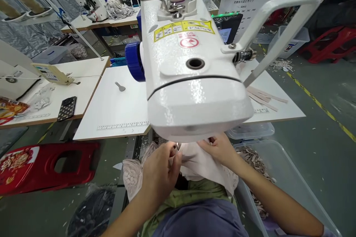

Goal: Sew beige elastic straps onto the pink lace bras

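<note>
A pale pink bra [194, 159] with lace parts lies over my lap, below the head of a white sewing machine [194, 100]. My left hand [160, 168] is closed on the fabric, thumb against the fingers. A small shiny metal piece shows at those fingertips; I cannot make out what it is. Across from it, my right hand [221, 150] pinches the cloth, its fingertips partly under the machine head. The stretch of fabric between both hands is pulled fairly smooth. The machine head hides the needle area.
On the right stands a clear plastic bin [289, 177] with fabric strips. Beige strips [264, 96] lie on the white machine table [116, 107], which has a printed ruler. A phone [67, 108] rests on the left table. Red stools [50, 166] stand at both sides.
</note>
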`<move>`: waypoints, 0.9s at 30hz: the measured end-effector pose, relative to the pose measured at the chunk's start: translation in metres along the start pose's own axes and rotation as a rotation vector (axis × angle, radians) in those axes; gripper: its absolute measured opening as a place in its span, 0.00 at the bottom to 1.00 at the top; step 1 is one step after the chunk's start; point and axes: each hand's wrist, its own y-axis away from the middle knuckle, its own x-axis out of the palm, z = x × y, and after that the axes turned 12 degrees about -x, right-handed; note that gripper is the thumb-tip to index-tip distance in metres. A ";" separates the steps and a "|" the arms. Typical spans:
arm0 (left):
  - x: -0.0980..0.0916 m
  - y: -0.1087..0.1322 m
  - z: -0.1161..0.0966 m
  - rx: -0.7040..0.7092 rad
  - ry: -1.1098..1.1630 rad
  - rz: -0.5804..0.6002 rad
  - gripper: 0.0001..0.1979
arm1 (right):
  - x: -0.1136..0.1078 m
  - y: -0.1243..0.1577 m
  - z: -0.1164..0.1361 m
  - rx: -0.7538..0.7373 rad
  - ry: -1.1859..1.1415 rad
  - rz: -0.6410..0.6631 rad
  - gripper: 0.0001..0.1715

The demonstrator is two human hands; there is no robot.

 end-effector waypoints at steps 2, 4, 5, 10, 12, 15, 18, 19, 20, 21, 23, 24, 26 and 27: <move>-0.001 -0.002 0.005 -0.146 0.144 0.127 0.14 | -0.002 0.008 -0.005 0.032 -0.010 0.012 0.18; -0.001 -0.006 0.010 -0.222 0.230 0.283 0.16 | -0.004 0.019 -0.003 0.062 -0.004 0.050 0.13; -0.001 -0.009 0.011 -0.234 0.263 0.362 0.17 | -0.005 0.026 0.002 0.070 -0.002 0.076 0.15; -0.009 -0.009 0.006 -0.209 0.554 0.703 0.19 | -0.003 0.059 0.050 -0.014 -0.130 0.246 0.20; -0.020 -0.004 0.006 -0.277 0.661 0.682 0.20 | 0.001 0.060 0.070 0.001 -0.232 0.300 0.22; -0.037 0.006 0.019 -0.428 0.717 0.518 0.19 | 0.020 0.046 0.082 0.075 -0.401 0.338 0.24; -0.047 0.014 0.042 -0.510 0.728 0.488 0.17 | 0.059 0.027 0.067 0.257 -0.735 0.330 0.33; -0.048 0.015 0.049 -0.516 0.720 0.513 0.17 | 0.073 0.024 0.058 0.361 -0.862 0.283 0.33; -0.046 0.016 0.056 -0.510 0.694 0.538 0.17 | 0.086 0.022 0.049 0.469 -0.960 0.201 0.30; -0.042 0.017 0.063 -0.494 0.649 0.531 0.16 | 0.096 0.022 0.039 0.559 -1.013 0.092 0.27; -0.028 0.019 0.073 -0.471 0.538 0.380 0.13 | 0.109 0.028 0.024 0.654 -1.008 -0.131 0.24; -0.018 0.021 0.076 -0.480 0.506 0.281 0.12 | 0.112 0.032 0.018 0.660 -0.976 -0.209 0.23; 0.005 0.026 0.079 -0.532 0.525 0.161 0.11 | 0.113 0.042 0.011 0.598 -0.852 -0.266 0.20; 0.018 0.029 0.078 -0.562 0.570 0.173 0.13 | 0.113 0.048 0.008 0.533 -0.757 -0.251 0.16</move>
